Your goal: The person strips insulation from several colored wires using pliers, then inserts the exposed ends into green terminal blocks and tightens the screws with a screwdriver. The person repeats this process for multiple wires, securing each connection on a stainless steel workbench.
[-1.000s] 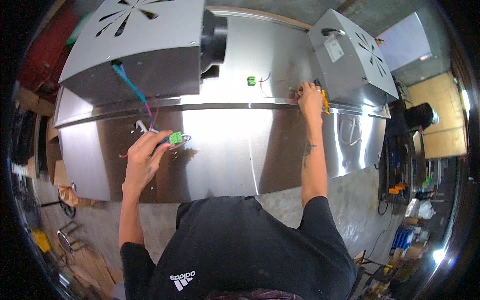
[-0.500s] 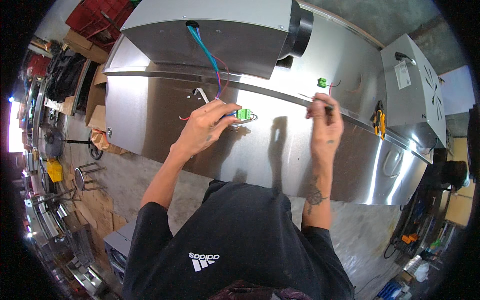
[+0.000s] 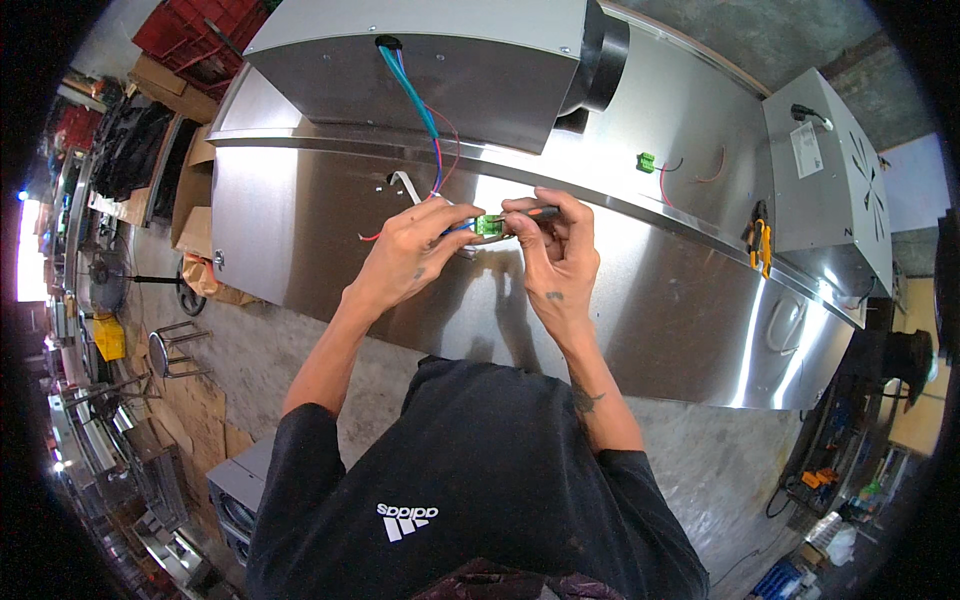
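Note:
My left hand (image 3: 408, 250) pinches a small green terminal block (image 3: 487, 225) and its wires above the steel bench. From the right, my right hand (image 3: 562, 248) meets the block, its fingers closed around a slim screwdriver (image 3: 542, 212) with a dark and orange handle. The tool's tip is at the block's right side, largely hidden by my fingertips. A bundle of teal, blue and red wires (image 3: 412, 98) runs down from a hole in the grey metal box (image 3: 340, 85) to my left hand. A white strip (image 3: 404, 185) stands just beyond that hand.
Another green terminal block (image 3: 646, 162) with thin wires lies on the bench's rear part (image 3: 700, 110). Yellow-handled pliers (image 3: 762, 240) rest beside a second grey box (image 3: 830, 185) at the right. A raised ledge crosses the bench (image 3: 690, 320). A stool (image 3: 175, 352) stands at the left.
My right hand has swung left with the screwdriver, from over the right of the bench to the green terminal block. The left hand keeps its place and grip.

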Demonstrator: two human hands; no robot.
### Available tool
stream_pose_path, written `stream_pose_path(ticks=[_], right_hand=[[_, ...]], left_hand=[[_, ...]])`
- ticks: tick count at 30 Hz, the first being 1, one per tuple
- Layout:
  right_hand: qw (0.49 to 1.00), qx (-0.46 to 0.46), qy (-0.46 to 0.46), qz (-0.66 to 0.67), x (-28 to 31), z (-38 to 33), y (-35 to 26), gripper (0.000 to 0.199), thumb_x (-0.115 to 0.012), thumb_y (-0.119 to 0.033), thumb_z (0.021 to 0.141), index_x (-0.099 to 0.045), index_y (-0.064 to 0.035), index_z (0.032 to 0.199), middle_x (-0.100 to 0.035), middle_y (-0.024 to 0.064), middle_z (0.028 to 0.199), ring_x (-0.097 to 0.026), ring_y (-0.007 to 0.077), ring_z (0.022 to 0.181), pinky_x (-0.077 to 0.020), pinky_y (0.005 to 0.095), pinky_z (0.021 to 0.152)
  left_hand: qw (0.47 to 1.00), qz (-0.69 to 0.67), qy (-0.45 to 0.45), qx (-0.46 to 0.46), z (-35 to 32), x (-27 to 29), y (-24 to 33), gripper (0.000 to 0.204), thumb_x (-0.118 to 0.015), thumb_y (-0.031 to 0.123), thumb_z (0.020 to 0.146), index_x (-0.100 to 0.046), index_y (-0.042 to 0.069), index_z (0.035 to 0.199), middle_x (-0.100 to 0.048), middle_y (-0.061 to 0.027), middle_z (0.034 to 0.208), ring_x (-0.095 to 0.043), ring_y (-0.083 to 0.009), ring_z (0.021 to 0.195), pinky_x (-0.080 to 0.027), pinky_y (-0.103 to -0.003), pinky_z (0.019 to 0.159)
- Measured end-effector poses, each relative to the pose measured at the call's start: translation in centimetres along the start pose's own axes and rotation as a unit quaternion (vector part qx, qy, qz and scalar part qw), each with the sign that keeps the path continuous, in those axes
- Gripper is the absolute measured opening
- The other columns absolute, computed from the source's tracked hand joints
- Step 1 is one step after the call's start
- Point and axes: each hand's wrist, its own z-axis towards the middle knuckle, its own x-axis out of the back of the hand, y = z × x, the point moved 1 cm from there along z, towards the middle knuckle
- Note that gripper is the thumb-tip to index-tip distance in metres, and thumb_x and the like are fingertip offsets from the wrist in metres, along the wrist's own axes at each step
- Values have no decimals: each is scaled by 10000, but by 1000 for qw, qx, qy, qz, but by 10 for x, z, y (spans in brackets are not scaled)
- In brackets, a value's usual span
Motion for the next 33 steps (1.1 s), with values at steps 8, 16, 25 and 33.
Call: stream_pose_path(ticks=[8,16,25,33], right_hand=[[1000,-26,-5,17,-1,-2,5,360,-653,-5,1075,-527,2,1411,-751,193,1193,-759,209,1068,-647,338,905],[997,38,-21,-68,1,1,3,445,-632,39,1058,-567,-21,1494,-746,181,1193,-775,219,1030,-654,335,873],[990,93,-50,-97,0,6,-2,553,-635,156,985,-579,-36,1501,-733,188,1172,-760,245,1060,-653,352,880],[977,117,-101,-147,9,11,-10,458,-639,105,1007,-602,-56,1435,-747,142,1192,-773,224,1073,-667,336,925]], left_hand=[[1000,5,-2,-11,1,0,1,285,-786,57,959,-752,-16,1233,-764,-142,1055,-738,-262,916,-576,-379,815],[1000,16,-18,2,2,1,2,288,-784,64,960,-750,-20,1234,-759,-146,1052,-738,-269,915,-576,-380,816],[1000,20,-13,-17,4,1,4,304,-798,67,946,-749,-10,1236,-757,-142,1044,-732,-269,904,-580,-398,811],[999,24,-7,-37,6,-1,3,263,-777,106,973,-746,-8,1208,-724,-130,996,-708,-270,854,-573,-414,767]])
